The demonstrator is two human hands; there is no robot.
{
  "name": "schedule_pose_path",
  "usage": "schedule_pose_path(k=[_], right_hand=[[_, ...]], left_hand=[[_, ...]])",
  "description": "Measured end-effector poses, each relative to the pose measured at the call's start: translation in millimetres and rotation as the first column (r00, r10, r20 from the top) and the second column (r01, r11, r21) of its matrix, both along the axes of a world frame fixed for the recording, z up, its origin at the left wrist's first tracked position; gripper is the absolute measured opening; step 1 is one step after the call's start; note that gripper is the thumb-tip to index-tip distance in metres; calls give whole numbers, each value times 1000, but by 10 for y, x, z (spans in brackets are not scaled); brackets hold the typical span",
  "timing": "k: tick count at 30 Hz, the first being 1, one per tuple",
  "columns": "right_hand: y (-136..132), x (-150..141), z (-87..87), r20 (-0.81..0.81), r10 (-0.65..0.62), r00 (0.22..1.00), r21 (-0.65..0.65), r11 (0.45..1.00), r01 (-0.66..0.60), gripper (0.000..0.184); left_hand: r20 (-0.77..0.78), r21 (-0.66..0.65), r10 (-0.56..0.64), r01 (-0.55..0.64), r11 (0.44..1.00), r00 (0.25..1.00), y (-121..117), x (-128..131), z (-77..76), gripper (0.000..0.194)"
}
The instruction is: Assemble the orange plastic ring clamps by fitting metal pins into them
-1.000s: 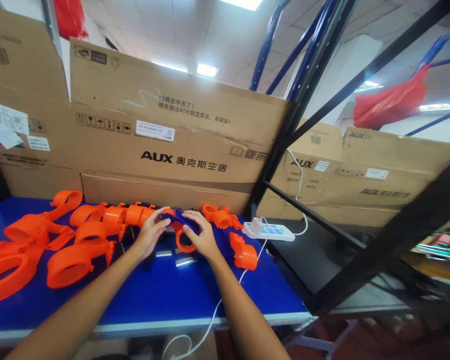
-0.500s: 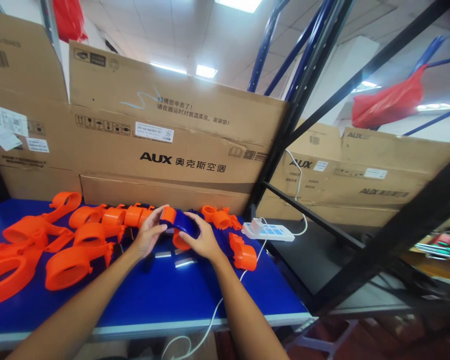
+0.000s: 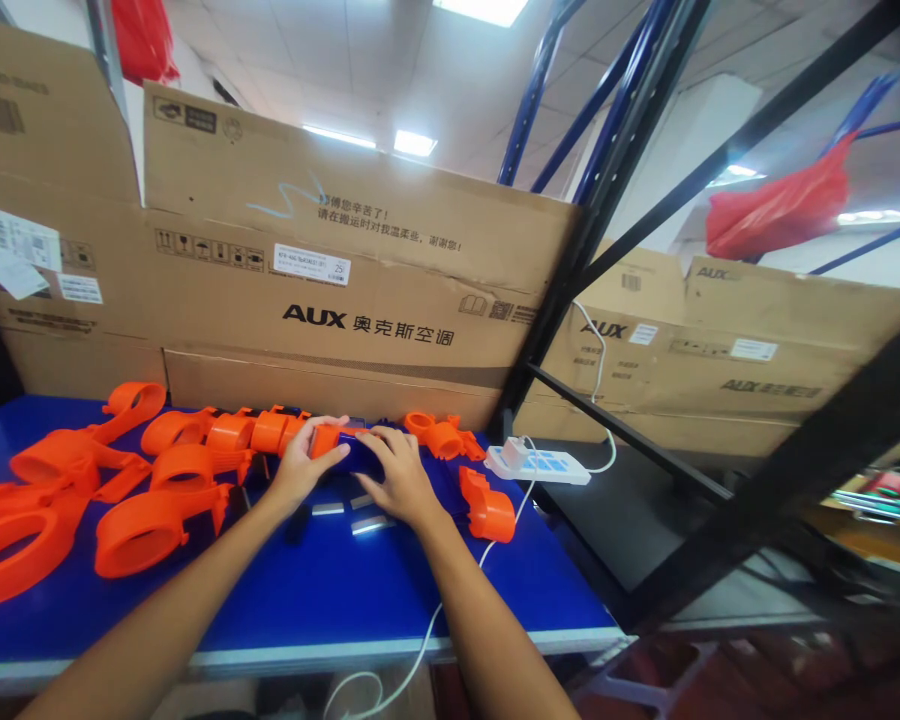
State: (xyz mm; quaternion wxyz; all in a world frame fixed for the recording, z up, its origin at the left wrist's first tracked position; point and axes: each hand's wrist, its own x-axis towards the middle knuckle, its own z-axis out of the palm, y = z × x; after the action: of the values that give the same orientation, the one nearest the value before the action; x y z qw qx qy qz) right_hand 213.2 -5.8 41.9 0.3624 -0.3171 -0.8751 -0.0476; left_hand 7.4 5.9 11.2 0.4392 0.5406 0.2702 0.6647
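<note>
Between my two hands is an orange and blue plastic part (image 3: 326, 440), an orange curved piece on the left with a dark blue band (image 3: 354, 456) on its right. My left hand (image 3: 301, 468) is closed on the orange end, thumb toward me. My right hand (image 3: 399, 474) wraps the blue side from above and covers much of it. Just below, small metal strips (image 3: 372, 524) lie on the blue tabletop (image 3: 330, 595). Behind and left of my hands stands a row of orange rings (image 3: 229, 433).
Larger orange ring parts (image 3: 139, 530) crowd the left side. Another orange part (image 3: 489, 507) lies to the right, near a white power strip (image 3: 540, 464) whose cable hangs over the table edge. Cardboard boxes (image 3: 367, 280) wall off the back; a black rack post (image 3: 551, 325) rises at right.
The part has turned and sunk lower between my hands, so its orange piece now faces differently and the lower orange ring no longer shows. My right fingers have shifted over its top.
</note>
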Motion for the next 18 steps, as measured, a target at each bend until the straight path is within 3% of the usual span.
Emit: schedule_pose_path(k=[7, 18], right_hand=[[10, 1, -25, 7, 1, 1000, 8, 1000, -1, 59], [-18, -24, -27, -40, -10, 999, -32, 999, 9, 64]], left_hand=[[-5, -31, -5, 5, 1000, 1000, 38, -24, -11, 40], [62, -57, 3, 1, 998, 998, 58, -37, -20, 42]])
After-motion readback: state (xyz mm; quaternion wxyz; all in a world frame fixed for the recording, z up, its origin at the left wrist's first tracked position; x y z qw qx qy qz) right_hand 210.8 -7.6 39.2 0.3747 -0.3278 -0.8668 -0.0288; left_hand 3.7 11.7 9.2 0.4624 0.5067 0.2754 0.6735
